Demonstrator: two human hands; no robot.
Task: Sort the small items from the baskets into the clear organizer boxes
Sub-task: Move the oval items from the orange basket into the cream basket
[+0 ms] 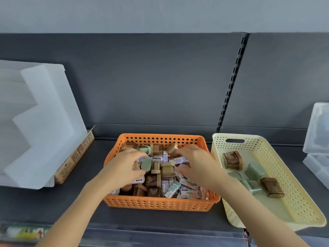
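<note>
Dark shelf [53, 202] carries everything. Big clear organizer box [44, 122] stands tilted at far left, open side toward me. More stacked clear boxes [317, 132] sit at the far right edge. Cream basket [277, 202] is on the right and nearly empty, with a few brown and green pieces in it. Orange basket [160, 202] is dead centre, just beside the cream one and heaped with small items [167, 182].

Both my hands are down inside the orange basket. Left hand [124, 166] has its fingers curled, thumb below and fingers above a green case [146, 164], so I read that as a pinch. The case's long axis runs roughly away from me, slightly tilted. Right hand [194, 163] hovers over the pile with fingers bent down. It is blurred, so I cannot tell if it holds anything.

Key relation: the big organizer lies to the left of the left hand, well apart, with bare shelf between. Left hand is the nearer one, so I judge the case goes left. The right boxes lie beyond the cream basket, which suits the right hand better.
</note>
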